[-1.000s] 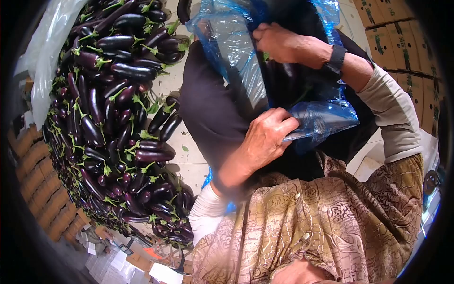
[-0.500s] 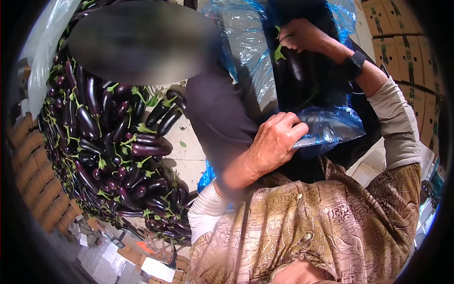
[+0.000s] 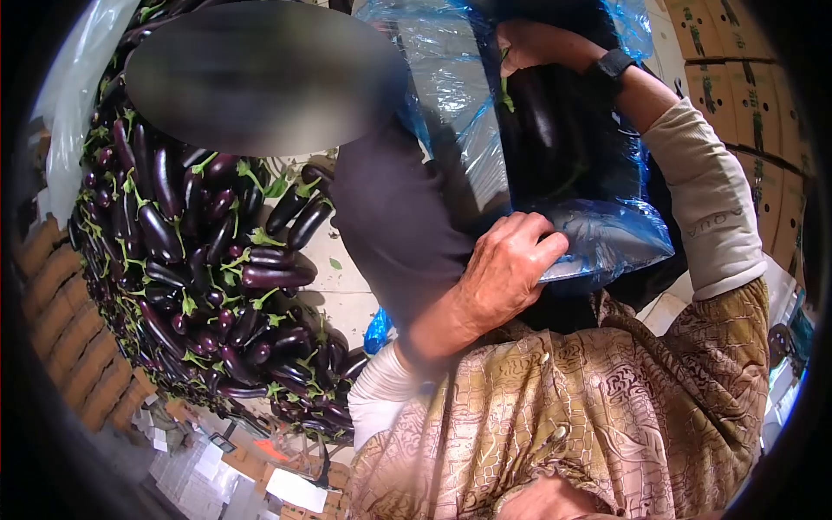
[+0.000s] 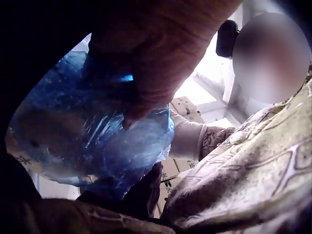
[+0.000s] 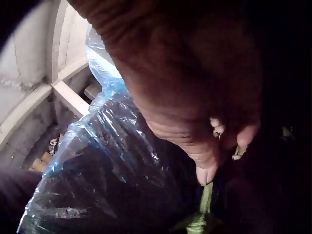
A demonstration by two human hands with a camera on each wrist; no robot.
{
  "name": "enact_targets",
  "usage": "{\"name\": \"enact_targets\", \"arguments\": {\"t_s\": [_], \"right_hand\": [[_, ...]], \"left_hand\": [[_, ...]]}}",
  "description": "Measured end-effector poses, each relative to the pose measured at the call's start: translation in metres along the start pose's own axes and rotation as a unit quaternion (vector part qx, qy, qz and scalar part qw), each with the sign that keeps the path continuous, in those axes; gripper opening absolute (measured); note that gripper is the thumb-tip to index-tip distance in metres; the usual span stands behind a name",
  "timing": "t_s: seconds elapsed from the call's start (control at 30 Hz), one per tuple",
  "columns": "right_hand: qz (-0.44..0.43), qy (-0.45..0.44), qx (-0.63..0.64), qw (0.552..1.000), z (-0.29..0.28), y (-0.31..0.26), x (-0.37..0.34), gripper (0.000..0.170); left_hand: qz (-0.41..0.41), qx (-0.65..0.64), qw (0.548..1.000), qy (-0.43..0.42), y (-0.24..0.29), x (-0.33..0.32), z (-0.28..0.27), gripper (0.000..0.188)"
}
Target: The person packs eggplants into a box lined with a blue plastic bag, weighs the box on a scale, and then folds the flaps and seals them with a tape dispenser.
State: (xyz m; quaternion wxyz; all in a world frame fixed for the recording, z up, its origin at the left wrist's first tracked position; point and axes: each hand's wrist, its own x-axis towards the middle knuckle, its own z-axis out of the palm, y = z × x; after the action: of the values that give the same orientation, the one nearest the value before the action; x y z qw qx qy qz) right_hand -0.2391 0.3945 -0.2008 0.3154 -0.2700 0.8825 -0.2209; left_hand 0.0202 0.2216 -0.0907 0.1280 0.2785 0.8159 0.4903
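Note:
In the head view my left hand (image 3: 511,269) grips the near edge of a blue plastic liner (image 3: 615,238), thumb over the folded film. The left wrist view shows that film (image 4: 117,156) hanging below the hand. The liner surrounds a dark, shaded space with glossy purple eggplants (image 3: 539,117) inside. At its far left side, my right hand (image 3: 542,48) pinches an eggplant's green stem (image 3: 506,97). Up close in the right wrist view, the thumb tip lies right on the stem (image 5: 205,200); the eggplant's body is lost in shadow.
A large heap of eggplants (image 3: 199,260) covers the floor on the left, beside a dark-clothed leg (image 3: 386,208). Stacked cartons (image 3: 737,100) stand at the right, and more cartons (image 3: 78,347) at the far left. Clear plastic sheeting (image 3: 74,121) hangs at upper left.
My right hand first moved right and is now slightly higher and farther left, at the stem. The left hand keeps its grip on the liner and sits a little farther right in view.

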Motion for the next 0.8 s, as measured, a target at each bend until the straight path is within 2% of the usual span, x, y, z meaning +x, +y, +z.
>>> {"name": "enact_targets", "arguments": {"t_s": [0.03,0.1,0.2,0.27,0.3,0.33,0.37,0.4,0.43,0.47,0.5,0.57,0.63,0.7,0.73,0.77,0.8], "right_hand": [[-0.003,-0.002,0.001,1.0,0.003,0.001,0.0,0.028],[-0.057,0.052,-0.088,0.993,0.007,0.004,-0.002,0.036],[-0.039,0.053,-0.126,0.99,0.009,0.006,-0.003,0.044],[-0.213,0.101,-0.276,0.932,0.032,0.051,0.011,0.057],[-0.278,0.192,-0.208,0.918,0.046,0.056,0.013,0.061],[-0.213,0.225,-0.227,0.924,0.061,0.062,0.019,0.056],[-0.121,0.194,-0.288,0.93,0.058,0.04,0.007,0.057],[0.028,0.124,-0.23,0.965,0.061,0.041,0.022,0.061],[0.028,0.198,-0.268,0.942,0.064,0.031,0.015,0.065],[-0.035,0.197,-0.202,0.959,0.062,0.044,0.017,0.061],[-0.048,0.196,-0.202,0.958,0.061,0.06,0.017,0.061],[-0.156,0.204,-0.209,0.944,0.061,0.075,0.018,0.048],[-0.107,0.164,-0.228,0.954,0.036,0.024,-0.022,0.033],[-0.142,0.152,-0.182,0.961,0.013,-0.032,-0.066,0.023],[-0.029,0.032,-0.209,0.977,0.007,-0.045,-0.074,0.022],[0.088,-0.089,-0.23,0.965,0.005,-0.055,-0.083,0.021],[-0.004,-0.115,-0.209,0.971,0.003,-0.053,-0.101,0.02]], "left_hand": [[0.0,-0.004,1.0,0.001,0.0,0.0,-0.001,0.033],[-0.003,-0.011,1.0,0.005,0.0,-0.001,0.001,0.034],[-0.006,-0.003,1.0,0.016,-0.002,-0.002,0.002,0.036],[0.003,-0.007,1.0,0.01,0.001,-0.003,0.0,0.037],[0.001,0.007,1.0,0.012,0.002,-0.004,0.003,0.036],[-0.003,0.008,1.0,0.02,0.001,-0.004,0.007,0.034],[-0.005,0.009,1.0,0.027,0.0,-0.004,0.011,0.031],[-0.009,0.005,0.999,0.041,-0.002,-0.005,0.014,0.028],[-0.01,-0.003,0.998,0.054,-0.002,-0.006,0.017,0.026],[-0.002,-0.009,0.998,0.064,-0.003,-0.008,0.016,0.02],[-0.009,-0.002,0.997,0.074,-0.004,-0.009,0.017,0.02],[0.005,-0.003,0.997,0.072,-0.004,-0.012,0.018,0.015],[0.001,0.007,0.998,0.069,-0.006,-0.015,0.018,0.012],[0.007,0.027,0.997,0.068,-0.005,-0.018,0.016,0.012],[0.005,0.018,0.998,0.054,-0.003,-0.022,0.01,0.017],[0.002,0.019,0.998,0.058,0.003,-0.027,-0.001,0.017],[0.033,-0.06,0.994,0.084,0.01,-0.034,-0.014,0.021]]}}
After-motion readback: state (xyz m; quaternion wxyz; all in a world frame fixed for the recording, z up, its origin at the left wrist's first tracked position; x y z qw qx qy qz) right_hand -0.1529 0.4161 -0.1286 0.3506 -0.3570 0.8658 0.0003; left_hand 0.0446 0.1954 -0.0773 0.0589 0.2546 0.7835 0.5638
